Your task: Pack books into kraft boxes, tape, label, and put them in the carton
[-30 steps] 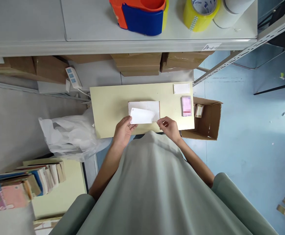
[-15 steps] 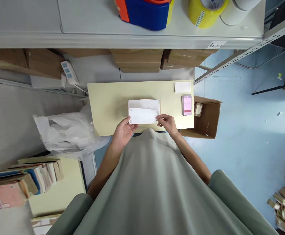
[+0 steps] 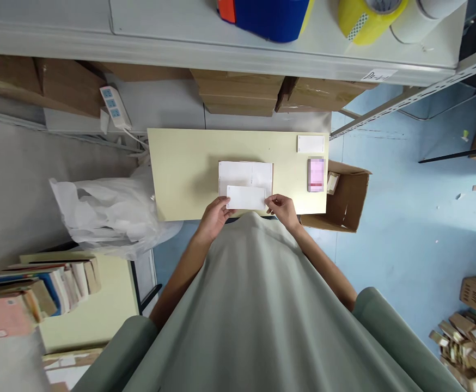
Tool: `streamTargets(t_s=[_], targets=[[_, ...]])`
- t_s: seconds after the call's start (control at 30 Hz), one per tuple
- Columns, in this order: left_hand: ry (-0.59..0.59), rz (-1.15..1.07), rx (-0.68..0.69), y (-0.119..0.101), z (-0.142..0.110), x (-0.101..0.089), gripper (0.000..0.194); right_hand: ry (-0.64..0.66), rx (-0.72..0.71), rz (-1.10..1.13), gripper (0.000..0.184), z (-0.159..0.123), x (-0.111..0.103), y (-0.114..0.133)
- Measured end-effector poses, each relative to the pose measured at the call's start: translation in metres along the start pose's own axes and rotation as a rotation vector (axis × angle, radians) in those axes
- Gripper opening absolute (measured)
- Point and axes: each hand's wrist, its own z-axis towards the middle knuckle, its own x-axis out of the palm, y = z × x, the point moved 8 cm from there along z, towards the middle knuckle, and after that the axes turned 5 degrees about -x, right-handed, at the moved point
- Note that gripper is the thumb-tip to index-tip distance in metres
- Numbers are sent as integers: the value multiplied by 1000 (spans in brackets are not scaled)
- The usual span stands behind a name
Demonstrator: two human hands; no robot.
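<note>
A white slip of paper (image 3: 246,197) is stretched level between my two hands near the front edge of the cream table (image 3: 181,179). My left hand (image 3: 217,215) pinches its left end. At the right end, my right hand (image 3: 282,210) has its thumb and fingertips closed on the corner. Behind and partly under the slip lies a flat white rectangular thing (image 3: 244,171) with a thin brown edge; I cannot tell whether it is a book or a box. A pink packet (image 3: 316,175) and a small white card (image 3: 310,144) lie at the table's right end.
An open cardboard box (image 3: 348,198) stands against the table's right end. Above the far side runs a grey shelf (image 3: 160,51) with a yellow tape roll (image 3: 358,24). To the left are a white plastic bag (image 3: 107,212), a power strip (image 3: 116,108) and several books (image 3: 58,288).
My right hand has taken hold of the slip's right end, which was curled and loose before. The slip now lies flatter and squarer, slightly nearer my body.
</note>
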Motion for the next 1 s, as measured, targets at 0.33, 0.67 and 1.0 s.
streamTargets(t_s=[0.33,0.67,1.0], targets=[[-157,390,293,-24,27,-6,38,-68,-69,-198,45,28,-3,2],[-342,749,464,-50,70,6,17,-121,-102,-507,31,76,1,1],[-454,927,489,-49,74,11,14,-165,-74,-721,28,82,9,-3]])
